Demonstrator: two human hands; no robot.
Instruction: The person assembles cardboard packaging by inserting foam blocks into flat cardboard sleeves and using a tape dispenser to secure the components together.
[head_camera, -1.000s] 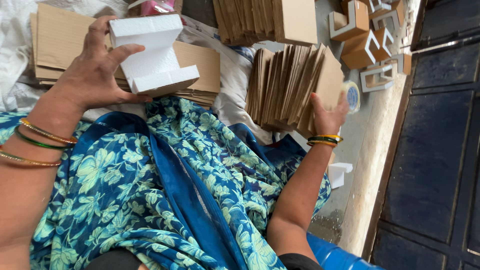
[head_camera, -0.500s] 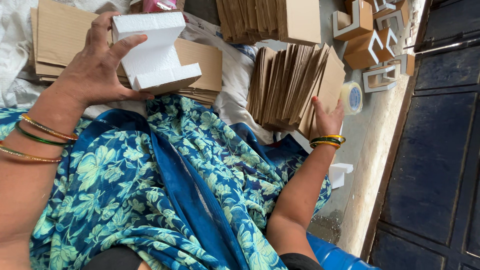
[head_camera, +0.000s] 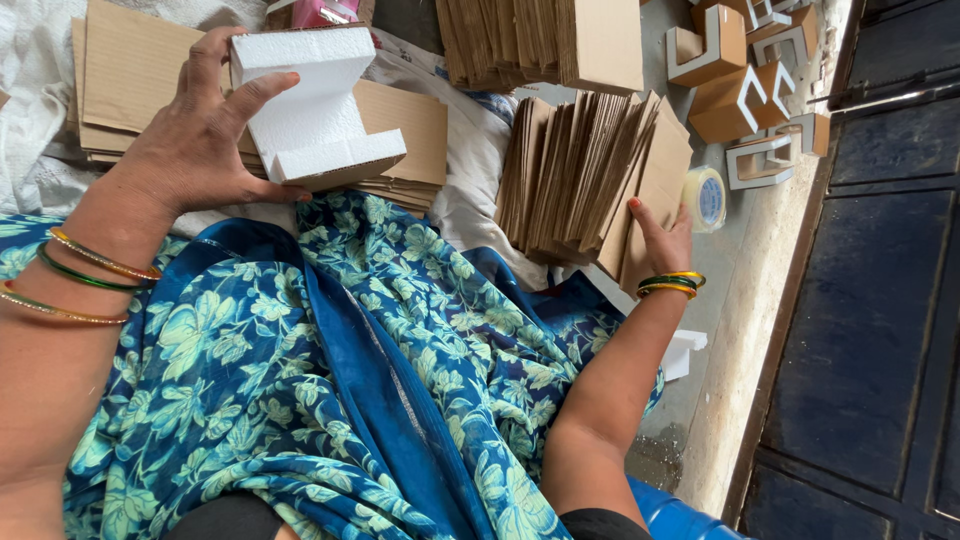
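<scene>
1. Head view, upper left: left hand (head_camera: 190, 150) is half closed around a white foam block (head_camera: 312, 105), thumb along the block's near side and fingers curled over its far edge. The block is stepped in shape and is held above a flat stack of cardboard sheets (head_camera: 130, 70).
2. Head view, centre right: right hand (head_camera: 662, 235) is open, fingers straight and laid flat against the outermost sheet of an upright cardboard bundle (head_camera: 585, 175); it grips nothing that I can tell.
3. Head view, just right of that hand: a tape roll (head_camera: 705, 197) lies on the grey floor (head_camera: 745, 300), near the bundle.
4. Head view, top right: small brown boxes with white foam inside (head_camera: 745, 75) sit close together.
5. Head view, top centre: another cardboard pile (head_camera: 545, 40) stands behind the bundle.
6. Head view, lower half: blue floral cloth (head_camera: 330, 380) covers the lap, and bangles (head_camera: 670, 283) ring the right wrist.
</scene>
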